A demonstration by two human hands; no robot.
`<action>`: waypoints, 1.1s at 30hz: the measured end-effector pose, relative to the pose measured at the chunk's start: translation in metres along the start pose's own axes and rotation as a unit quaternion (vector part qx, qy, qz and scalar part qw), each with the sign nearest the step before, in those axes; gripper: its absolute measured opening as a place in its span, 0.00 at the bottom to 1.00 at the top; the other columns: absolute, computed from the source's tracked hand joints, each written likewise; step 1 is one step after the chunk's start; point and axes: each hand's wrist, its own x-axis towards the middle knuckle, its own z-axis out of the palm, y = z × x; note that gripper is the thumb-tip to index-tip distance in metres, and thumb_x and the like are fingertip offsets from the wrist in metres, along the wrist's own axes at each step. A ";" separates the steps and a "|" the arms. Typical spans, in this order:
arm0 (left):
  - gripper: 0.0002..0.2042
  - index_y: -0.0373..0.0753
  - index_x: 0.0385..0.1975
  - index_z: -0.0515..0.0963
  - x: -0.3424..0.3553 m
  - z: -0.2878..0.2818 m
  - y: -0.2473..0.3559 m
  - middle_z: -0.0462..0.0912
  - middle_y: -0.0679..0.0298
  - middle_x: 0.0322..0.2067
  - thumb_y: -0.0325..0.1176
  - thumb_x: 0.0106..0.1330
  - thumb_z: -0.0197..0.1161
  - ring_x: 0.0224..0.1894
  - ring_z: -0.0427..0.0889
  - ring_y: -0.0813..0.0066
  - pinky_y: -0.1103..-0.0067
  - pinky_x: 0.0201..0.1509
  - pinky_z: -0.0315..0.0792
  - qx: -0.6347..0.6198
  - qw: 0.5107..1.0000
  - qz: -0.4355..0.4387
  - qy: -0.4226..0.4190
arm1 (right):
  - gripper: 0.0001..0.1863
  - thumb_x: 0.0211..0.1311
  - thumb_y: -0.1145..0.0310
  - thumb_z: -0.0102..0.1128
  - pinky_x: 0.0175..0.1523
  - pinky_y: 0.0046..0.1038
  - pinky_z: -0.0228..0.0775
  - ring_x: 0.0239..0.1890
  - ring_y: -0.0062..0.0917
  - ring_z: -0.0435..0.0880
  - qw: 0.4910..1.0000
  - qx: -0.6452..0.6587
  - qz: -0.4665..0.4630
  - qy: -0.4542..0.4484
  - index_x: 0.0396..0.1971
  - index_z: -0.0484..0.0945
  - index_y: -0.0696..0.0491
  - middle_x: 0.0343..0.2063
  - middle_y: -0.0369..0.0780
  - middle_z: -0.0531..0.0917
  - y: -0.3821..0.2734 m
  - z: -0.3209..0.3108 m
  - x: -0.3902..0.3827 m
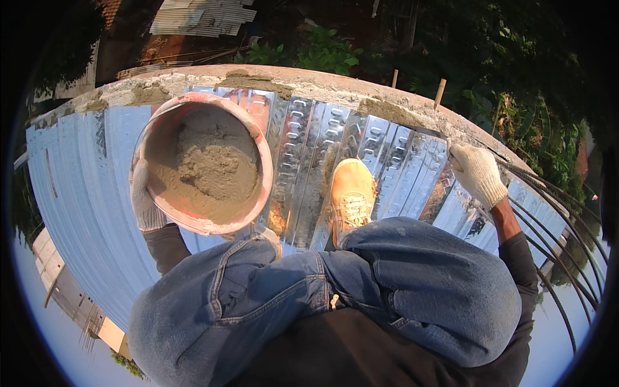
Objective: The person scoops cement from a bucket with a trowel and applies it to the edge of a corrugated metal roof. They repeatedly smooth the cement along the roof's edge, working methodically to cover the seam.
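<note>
A reddish, mortar-smeared bucket (262,193) tilts toward me at the left, partly filled with wet grey mortar (216,161). My left hand (147,200), in a whitish knit glove, grips the bucket's left side; its fingertips are partly hidden. To the right, my right hand (478,173) wears a matching glove and is closed close to the wall's top edge. A thin dark edge shows by its fingers, but what they hold is unclear. Between the hands, my tan laced shoe (352,193) rests on shiny ribbed metal sheeting (309,148).
A rough wall edge (322,90) with patches of mortar curves across the far side, with greenery (329,51) and a lower roof (200,16) beyond. Several dark rebar rods (561,206) fan out at the right. A short wooden stake (440,93) stands behind the wall.
</note>
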 end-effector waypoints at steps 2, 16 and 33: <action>0.29 0.28 0.76 0.77 -0.003 -0.006 -0.004 0.86 0.51 0.69 0.38 0.82 0.69 0.68 0.87 0.60 0.64 0.76 0.80 -0.011 1.000 0.022 -0.005 | 0.08 0.66 0.68 0.69 0.48 0.49 0.83 0.42 0.50 0.92 0.999 -0.009 -0.012 0.034 0.41 0.83 0.56 0.36 0.48 0.89 0.005 -0.011 0.005; 0.28 0.28 0.75 0.80 -0.044 0.150 0.059 0.90 0.50 0.64 0.30 0.77 0.75 0.61 0.93 0.62 0.68 0.64 0.91 -0.043 0.999 0.012 0.013 | 0.17 0.77 0.55 0.73 0.43 0.47 0.88 0.38 0.49 0.96 0.961 0.100 -0.246 0.080 0.48 0.87 0.54 0.34 0.49 0.91 -0.218 -0.137 0.059; 0.28 0.29 0.74 0.80 -0.051 0.161 0.069 0.90 0.49 0.63 0.29 0.75 0.77 0.60 0.94 0.61 0.65 0.66 0.91 -0.016 1.000 -0.001 0.005 | 0.20 0.77 0.55 0.73 0.47 0.49 0.85 0.40 0.50 0.94 0.935 0.171 -0.296 -0.100 0.50 0.88 0.59 0.35 0.51 0.91 -0.237 -0.183 0.022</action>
